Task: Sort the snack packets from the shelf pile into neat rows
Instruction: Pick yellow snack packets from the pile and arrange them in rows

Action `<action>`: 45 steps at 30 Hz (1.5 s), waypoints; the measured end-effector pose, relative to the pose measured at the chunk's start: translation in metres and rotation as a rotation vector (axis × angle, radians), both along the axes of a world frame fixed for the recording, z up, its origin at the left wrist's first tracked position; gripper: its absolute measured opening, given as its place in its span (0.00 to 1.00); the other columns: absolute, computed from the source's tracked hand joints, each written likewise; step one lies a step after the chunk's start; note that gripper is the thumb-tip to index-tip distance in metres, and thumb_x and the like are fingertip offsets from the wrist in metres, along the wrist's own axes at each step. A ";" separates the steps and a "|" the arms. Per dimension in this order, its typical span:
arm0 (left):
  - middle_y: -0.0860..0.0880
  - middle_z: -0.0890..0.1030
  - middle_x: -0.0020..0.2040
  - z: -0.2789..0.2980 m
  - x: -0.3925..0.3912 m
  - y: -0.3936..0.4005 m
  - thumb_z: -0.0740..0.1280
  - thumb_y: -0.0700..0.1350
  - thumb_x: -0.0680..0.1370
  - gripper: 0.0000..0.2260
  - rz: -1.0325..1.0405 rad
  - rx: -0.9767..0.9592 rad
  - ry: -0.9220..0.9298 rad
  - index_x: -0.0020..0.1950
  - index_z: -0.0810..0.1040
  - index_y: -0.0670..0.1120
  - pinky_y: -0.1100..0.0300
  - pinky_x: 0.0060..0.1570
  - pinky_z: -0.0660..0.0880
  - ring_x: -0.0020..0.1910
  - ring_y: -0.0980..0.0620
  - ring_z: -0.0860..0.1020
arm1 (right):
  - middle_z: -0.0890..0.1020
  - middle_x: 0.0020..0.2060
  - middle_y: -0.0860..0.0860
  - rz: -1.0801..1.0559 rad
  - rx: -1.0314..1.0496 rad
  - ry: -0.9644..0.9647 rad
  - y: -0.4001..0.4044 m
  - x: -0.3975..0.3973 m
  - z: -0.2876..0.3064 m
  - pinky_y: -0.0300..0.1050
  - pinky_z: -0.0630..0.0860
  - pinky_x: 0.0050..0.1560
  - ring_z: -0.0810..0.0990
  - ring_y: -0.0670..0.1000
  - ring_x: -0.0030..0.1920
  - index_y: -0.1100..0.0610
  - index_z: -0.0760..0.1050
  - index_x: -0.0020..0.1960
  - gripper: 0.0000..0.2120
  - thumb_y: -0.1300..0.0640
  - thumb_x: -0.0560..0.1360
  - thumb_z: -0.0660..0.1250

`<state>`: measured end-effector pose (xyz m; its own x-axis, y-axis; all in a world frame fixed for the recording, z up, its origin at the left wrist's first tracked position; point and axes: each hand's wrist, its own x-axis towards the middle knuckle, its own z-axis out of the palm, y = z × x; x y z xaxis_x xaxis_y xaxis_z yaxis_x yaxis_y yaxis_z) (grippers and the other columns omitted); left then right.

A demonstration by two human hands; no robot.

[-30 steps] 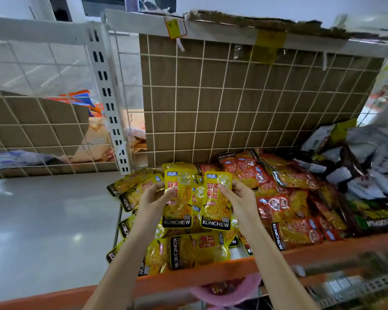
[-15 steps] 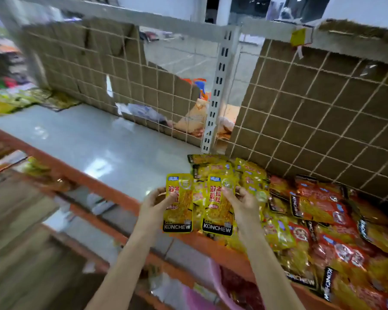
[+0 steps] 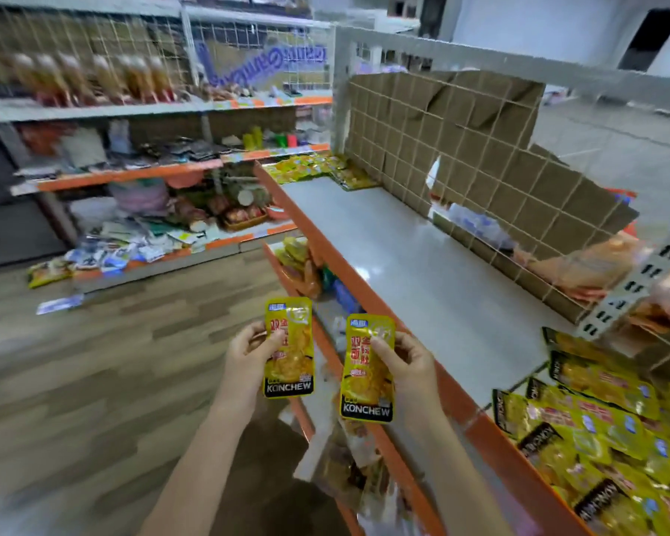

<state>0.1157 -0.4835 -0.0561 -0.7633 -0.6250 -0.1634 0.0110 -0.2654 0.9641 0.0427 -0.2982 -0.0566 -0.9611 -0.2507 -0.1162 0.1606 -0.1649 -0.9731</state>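
Two hand-held yellow "KONCHEW" packets (image 3: 289,348)

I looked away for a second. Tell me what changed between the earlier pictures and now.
Both hands carried their packets leftward off the pile, out past the shelf's orange edge; the view swung left along the bare shelf. Unchanged: the left hand holds one yellow packet, the right hand the other, both upright.

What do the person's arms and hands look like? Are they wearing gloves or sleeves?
No gloves and no sleeves show. The left hand and right hand are bare, and both forearms are bare right down to the bottom of the picture. I can't see any watch, ring or bracelet on them, though the picture is a bit blurry.
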 end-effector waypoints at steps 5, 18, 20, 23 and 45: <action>0.48 0.81 0.42 0.012 -0.012 -0.082 0.67 0.36 0.76 0.05 0.067 -0.048 0.014 0.47 0.77 0.46 0.68 0.32 0.76 0.31 0.61 0.79 | 0.83 0.34 0.50 0.060 -0.010 0.041 -0.097 -0.018 0.008 0.46 0.78 0.40 0.79 0.52 0.38 0.56 0.79 0.41 0.04 0.63 0.73 0.69; 0.48 0.80 0.43 0.016 -0.076 -0.232 0.67 0.35 0.76 0.06 0.003 -0.115 0.000 0.47 0.76 0.46 0.69 0.35 0.76 0.40 0.55 0.78 | 0.84 0.39 0.53 0.062 0.012 0.065 -0.263 -0.084 0.010 0.49 0.79 0.44 0.81 0.51 0.40 0.60 0.79 0.47 0.04 0.60 0.74 0.70; 0.47 0.81 0.42 0.012 -0.099 -0.244 0.66 0.34 0.76 0.07 -0.012 -0.117 -0.011 0.45 0.76 0.47 0.69 0.34 0.76 0.37 0.57 0.79 | 0.84 0.40 0.56 0.023 0.024 0.052 -0.270 -0.104 0.007 0.49 0.79 0.44 0.81 0.52 0.41 0.62 0.78 0.48 0.06 0.60 0.74 0.70; 0.49 0.80 0.39 0.009 -0.141 -0.254 0.66 0.33 0.76 0.07 -0.047 -0.114 -0.004 0.44 0.75 0.46 0.71 0.32 0.75 0.31 0.64 0.79 | 0.83 0.37 0.54 -0.038 0.006 0.043 -0.276 -0.142 0.004 0.51 0.78 0.43 0.79 0.53 0.40 0.60 0.79 0.45 0.03 0.61 0.73 0.70; 0.41 0.76 0.61 0.018 -0.556 -0.279 0.65 0.37 0.78 0.17 -0.490 -0.520 -0.090 0.66 0.71 0.35 0.69 0.47 0.72 0.56 0.50 0.74 | 0.80 0.34 0.50 -0.517 0.084 -0.058 -0.277 -0.468 0.002 0.37 0.76 0.27 0.78 0.39 0.26 0.55 0.70 0.48 0.10 0.70 0.75 0.64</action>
